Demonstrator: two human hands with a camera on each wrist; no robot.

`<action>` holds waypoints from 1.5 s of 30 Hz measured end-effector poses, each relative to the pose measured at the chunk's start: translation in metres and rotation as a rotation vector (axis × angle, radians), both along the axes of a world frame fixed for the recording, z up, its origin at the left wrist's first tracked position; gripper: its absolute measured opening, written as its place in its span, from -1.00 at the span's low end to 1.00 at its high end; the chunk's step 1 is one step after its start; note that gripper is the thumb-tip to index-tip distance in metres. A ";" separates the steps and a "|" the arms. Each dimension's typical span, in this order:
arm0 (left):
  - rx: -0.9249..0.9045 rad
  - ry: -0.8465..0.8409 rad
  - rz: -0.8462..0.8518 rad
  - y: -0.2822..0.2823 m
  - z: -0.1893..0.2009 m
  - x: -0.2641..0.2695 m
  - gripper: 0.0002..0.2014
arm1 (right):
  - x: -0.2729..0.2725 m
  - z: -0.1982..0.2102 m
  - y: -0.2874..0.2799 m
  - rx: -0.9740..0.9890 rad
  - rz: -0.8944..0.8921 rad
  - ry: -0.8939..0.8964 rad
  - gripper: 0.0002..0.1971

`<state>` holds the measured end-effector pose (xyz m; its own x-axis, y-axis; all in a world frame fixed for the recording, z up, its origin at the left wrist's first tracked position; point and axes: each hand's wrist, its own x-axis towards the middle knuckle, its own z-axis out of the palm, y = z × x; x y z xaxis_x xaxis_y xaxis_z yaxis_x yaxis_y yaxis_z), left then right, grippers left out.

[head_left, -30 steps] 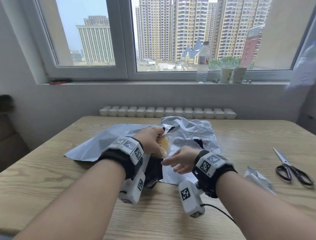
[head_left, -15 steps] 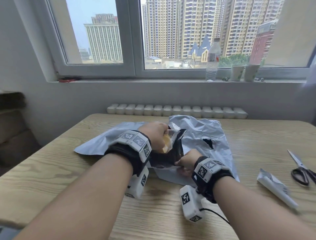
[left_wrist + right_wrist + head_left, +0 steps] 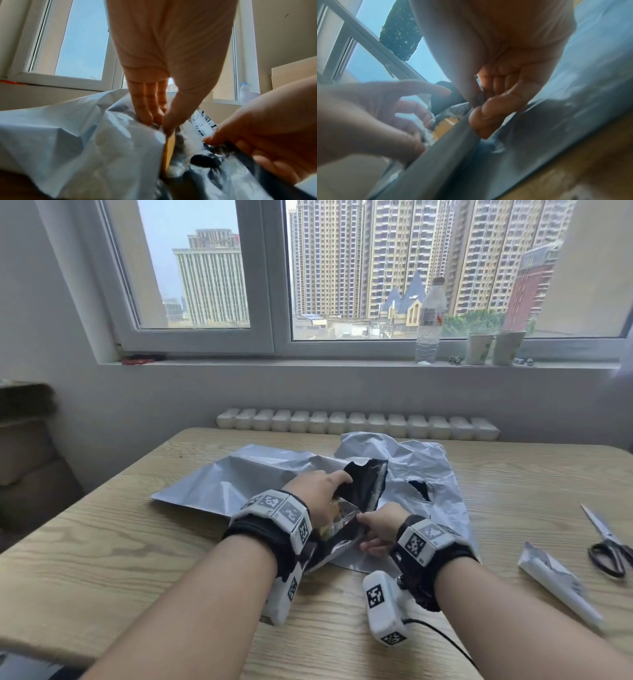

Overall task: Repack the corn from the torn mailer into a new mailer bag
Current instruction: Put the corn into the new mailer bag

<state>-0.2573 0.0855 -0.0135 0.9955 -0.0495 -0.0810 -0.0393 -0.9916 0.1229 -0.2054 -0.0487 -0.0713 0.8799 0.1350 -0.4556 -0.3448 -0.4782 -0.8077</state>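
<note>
The corn (image 3: 326,529) is a yellow cob in clear wrap, low between my hands. My left hand (image 3: 318,494) grips it from above; the yellow shows in the left wrist view as corn (image 3: 169,147) and in the right wrist view as corn (image 3: 447,123). My right hand (image 3: 380,529) pinches the lip of a grey mailer (image 3: 233,477) whose black-lined mouth (image 3: 363,481) stands open behind the corn. The pinch of the right hand (image 3: 481,112) is plain from the wrist. The torn mailer (image 3: 442,474), crumpled with a hole, lies just behind to the right.
On the wooden table (image 3: 137,559), scissors (image 3: 609,546) lie at the far right. A cut-off strip of mailer (image 3: 555,583) is beside them. A bottle (image 3: 430,320) and two cups (image 3: 493,347) stand on the windowsill beyond the table.
Both hands have come down toward the table. The corn has dropped from chest height to the mailer's mouth, and my right hand has taken hold of the mailer's lip.
</note>
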 end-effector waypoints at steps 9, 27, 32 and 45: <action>-0.422 0.230 0.005 -0.013 0.011 -0.012 -0.30 | -0.001 -0.001 -0.011 0.064 -0.011 0.032 -0.69; -0.581 0.240 0.454 0.016 -0.002 -0.070 -0.83 | -0.084 0.029 -0.005 -0.663 0.936 -0.470 -0.59; -0.617 0.416 0.511 0.007 -0.020 -0.082 -0.72 | -0.093 0.018 -0.006 -0.716 0.894 -0.665 -0.88; -1.302 0.585 0.660 0.003 -0.039 -0.090 -0.41 | -0.078 0.030 -0.016 -0.235 0.604 -0.791 -0.79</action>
